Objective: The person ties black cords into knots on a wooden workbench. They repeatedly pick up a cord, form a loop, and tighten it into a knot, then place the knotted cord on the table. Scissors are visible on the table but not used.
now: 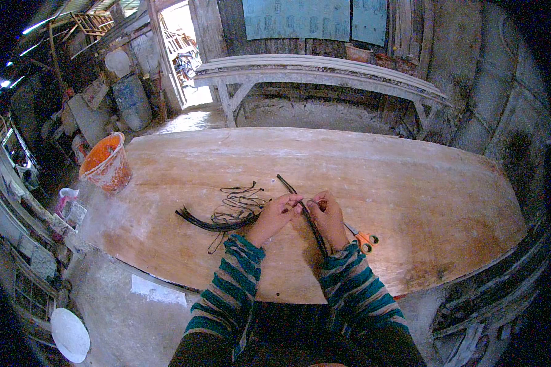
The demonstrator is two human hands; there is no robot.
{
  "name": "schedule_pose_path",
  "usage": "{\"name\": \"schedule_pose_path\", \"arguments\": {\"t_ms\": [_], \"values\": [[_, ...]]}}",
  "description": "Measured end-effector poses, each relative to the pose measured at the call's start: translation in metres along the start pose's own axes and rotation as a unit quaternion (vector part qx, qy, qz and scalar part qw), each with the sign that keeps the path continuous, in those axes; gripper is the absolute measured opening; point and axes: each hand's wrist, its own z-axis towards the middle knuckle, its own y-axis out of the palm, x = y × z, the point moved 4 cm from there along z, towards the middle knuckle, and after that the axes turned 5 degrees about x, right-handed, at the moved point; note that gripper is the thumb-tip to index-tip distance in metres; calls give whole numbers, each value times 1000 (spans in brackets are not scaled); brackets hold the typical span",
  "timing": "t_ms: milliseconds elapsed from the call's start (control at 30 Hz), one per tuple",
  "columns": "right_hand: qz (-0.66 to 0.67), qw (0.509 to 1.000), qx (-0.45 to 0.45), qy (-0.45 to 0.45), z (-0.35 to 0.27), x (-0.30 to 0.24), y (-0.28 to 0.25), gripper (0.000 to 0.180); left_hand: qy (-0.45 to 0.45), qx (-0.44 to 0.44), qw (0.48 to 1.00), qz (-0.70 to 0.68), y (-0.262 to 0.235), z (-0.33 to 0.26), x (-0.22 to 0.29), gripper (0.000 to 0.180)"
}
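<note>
A slim black cord bundle [315,231] lies slantwise on the wooden table, between my hands. My left hand [274,219] is closed, its fingertips pinching at the bundle's upper part. Just right of it, my right hand [328,221] is closed too, thumb and forefinger pressed together; what they grip is too small to make out. Beside my left wrist, a thicker bunch of black cords [211,225] curves along the tabletop, partly hidden by that hand. Thin black string [242,197] lies in loose loops beyond it. Scissors with orange handles [365,240] rest by my right wrist.
The broad wooden tabletop [434,202] has curved edges in this view. An orange bucket [113,168] smeared with white stands at its far left corner. Behind the table runs a long pale bench [312,72]. A round white lid-like disc [70,334] is at lower left.
</note>
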Motion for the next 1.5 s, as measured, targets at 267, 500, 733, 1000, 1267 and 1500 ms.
{"name": "schedule_pose_path", "arguments": {"t_ms": [267, 500, 733, 1000, 1267, 1500], "values": [[58, 984, -157, 57, 3, -24, -11, 16, -93, 129, 985, -70, -40, 4, -5, 20], [172, 954, -176, 172, 8, -19, -29, 28, -53, 272, 955, -107, -68, 4, -5, 17], [402, 896, -133, 129, 14, -28, -39, 19, -15, 250, 967, 43, -66, 5, -13, 15], [510, 855, -74, 55, 20, -41, -58, 19, 1, 189, 954, 233, -55, 2, -5, 18], [546, 837, -24, 18, 21, -43, -64, 26, 21, 165, 931, 324, -50, 4, -6, 16], [437, 897, -55, 39, 13, -44, -47, 25, 1, 162, 970, 182, -40, 5, -17, 20]]}}
